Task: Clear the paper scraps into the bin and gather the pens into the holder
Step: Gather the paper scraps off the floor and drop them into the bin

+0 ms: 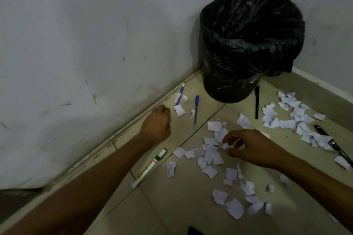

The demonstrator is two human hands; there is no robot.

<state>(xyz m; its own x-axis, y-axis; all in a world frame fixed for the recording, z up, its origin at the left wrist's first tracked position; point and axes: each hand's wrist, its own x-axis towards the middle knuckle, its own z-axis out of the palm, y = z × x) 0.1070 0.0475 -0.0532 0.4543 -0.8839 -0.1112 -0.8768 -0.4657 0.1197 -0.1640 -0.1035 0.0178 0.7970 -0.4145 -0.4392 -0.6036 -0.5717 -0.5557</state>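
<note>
Several white paper scraps (210, 153) lie scattered over the tiled floor, with a second heap (292, 116) to the right. A bin (250, 47) lined with a black bag stands in the corner. My left hand (157, 123) is a closed fist near the skirting; whether it holds anything is hidden. My right hand (248, 147) pinches a paper scrap above the middle heap. Loose on the floor lie a green-capped white marker (150, 167), a blue pen (195, 111), a purple pen (180, 94), a black marker (257, 102) and a black pen (333, 144).
White walls meet in the corner behind the bin. A skirting edge (114, 137) runs diagonally along the left. A dark object (194, 231) pokes in at the bottom edge. No pen holder is in view.
</note>
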